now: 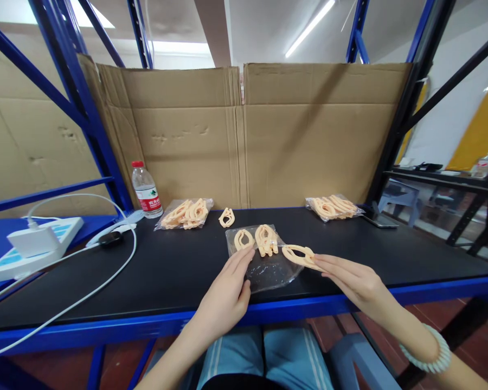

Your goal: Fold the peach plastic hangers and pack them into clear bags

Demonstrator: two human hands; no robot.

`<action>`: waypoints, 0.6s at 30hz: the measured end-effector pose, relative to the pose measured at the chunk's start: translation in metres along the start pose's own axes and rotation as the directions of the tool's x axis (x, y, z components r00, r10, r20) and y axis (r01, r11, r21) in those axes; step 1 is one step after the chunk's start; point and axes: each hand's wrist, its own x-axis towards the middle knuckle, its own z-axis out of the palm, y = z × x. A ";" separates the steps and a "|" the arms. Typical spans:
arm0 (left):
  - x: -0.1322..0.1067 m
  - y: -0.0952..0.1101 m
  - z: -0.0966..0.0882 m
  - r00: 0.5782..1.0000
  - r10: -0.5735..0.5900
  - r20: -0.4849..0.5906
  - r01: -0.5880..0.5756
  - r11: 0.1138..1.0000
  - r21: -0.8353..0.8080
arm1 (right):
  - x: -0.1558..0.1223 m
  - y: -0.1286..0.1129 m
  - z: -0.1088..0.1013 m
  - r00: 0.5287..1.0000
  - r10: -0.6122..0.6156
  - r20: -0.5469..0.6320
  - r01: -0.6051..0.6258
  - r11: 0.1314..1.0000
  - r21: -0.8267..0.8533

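Note:
A clear plastic bag [264, 273] lies in front of me on the black tabletop. Two cream oval plastic clips, resembling hair clips, are at its far part: a left clip [243, 238] and a middle clip [267, 240] with prongs towards me. My left hand [228, 290] rests at the bag's left side, fingers stretched out over the left clip's near end, thumb apart. Between the fingertips of my right hand [355, 279] is another cream clip [299, 255], its far end over the bag's right edge. Whether that end is inside the bag I cannot tell.
Behind the bag lies a loose clip [226, 218]. Filled bags sit at the back left [186, 213] and back right [333, 207]. A water bottle [147, 190], white cable [117, 265] and power strip [36, 246] are left. A phone [380, 220] lies right, before cardboard [309, 141].

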 end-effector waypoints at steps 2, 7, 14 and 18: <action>0.000 0.001 0.000 1.000 -0.002 0.006 0.002 1.000 0.002 | -0.002 -0.007 0.001 1.000 0.008 0.013 -0.008 1.000 0.006; 0.001 0.002 -0.001 1.000 -0.006 0.022 0.005 1.000 0.019 | 0.000 -0.018 0.001 0.989 -0.087 -0.120 0.091 0.996 0.023; 0.001 0.004 -0.001 1.000 -0.009 0.009 0.009 1.000 0.007 | 0.002 -0.013 -0.001 0.962 -0.124 -0.242 0.106 0.991 -0.085; 0.001 0.005 0.000 1.000 -0.018 0.002 0.018 1.000 -0.006 | 0.016 -0.015 -0.016 0.932 -0.211 -0.296 0.154 0.967 -0.203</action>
